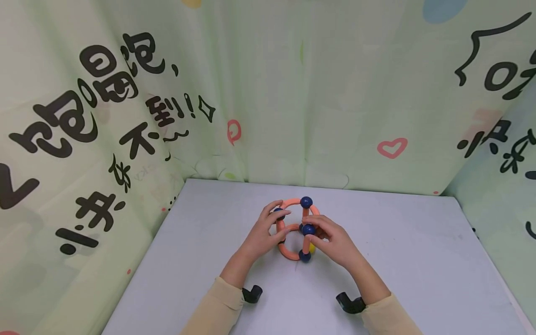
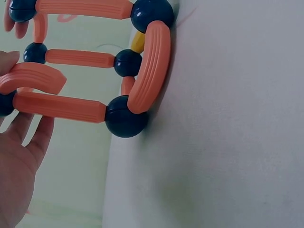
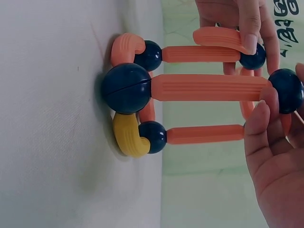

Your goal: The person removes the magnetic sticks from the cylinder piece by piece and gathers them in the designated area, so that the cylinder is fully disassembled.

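A frame of dark blue balls and orange rods (image 1: 289, 254) stands on the table. Three balls joined by curved rods form its base, one rod (image 3: 127, 137) being yellow. Straight orange rods (image 3: 209, 88) rise to upper balls. My left hand (image 1: 259, 237) grips the upper left ball (image 3: 252, 57) between thumb and fingers. From that ball a curved orange rod (image 2: 35, 78) hangs beside the upright, its lower end free. My right hand (image 1: 335, 237) pinches the upper front ball (image 1: 308, 229), its fingers partly hiding the rods behind. The rear upper ball (image 1: 306, 202) is untouched.
The white table (image 1: 418, 260) reaches back to a pale green printed curtain (image 1: 335, 93), which also hangs at both sides. Black curved wrist pieces (image 1: 351, 303) stick out near the beige sleeves (image 1: 219, 302).
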A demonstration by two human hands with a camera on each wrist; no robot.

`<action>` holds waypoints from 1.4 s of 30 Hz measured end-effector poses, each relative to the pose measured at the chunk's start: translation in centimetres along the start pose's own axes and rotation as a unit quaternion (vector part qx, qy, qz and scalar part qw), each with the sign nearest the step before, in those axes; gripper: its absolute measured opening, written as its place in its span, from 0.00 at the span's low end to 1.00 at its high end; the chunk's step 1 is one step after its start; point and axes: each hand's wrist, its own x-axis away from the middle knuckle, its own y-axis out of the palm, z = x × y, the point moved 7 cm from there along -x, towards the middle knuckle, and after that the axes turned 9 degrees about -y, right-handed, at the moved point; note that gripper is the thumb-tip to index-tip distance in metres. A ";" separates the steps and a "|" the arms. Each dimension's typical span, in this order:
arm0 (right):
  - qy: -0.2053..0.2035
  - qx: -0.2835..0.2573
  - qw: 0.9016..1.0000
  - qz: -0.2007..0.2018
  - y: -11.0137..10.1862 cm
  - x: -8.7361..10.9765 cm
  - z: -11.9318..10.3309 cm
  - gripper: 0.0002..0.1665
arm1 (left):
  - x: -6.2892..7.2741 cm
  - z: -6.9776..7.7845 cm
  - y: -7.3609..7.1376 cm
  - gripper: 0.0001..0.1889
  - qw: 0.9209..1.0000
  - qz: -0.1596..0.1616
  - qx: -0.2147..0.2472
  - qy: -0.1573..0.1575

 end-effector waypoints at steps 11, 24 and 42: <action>-0.003 -0.013 1.000 0.007 0.0 0.1 -0.1 0.21 | -0.1 -1.3 0.0 0.31 0.996 0.009 0.075 -0.047; -0.010 0.012 1.000 0.022 0.1 0.3 0.0 0.22 | -0.4 -3.8 -0.1 0.24 0.980 -0.002 0.138 -0.143; 0.209 -0.126 0.961 0.128 0.3 3.5 4.5 0.25 | -0.9 -4.4 0.1 0.23 0.971 -0.016 0.164 -0.176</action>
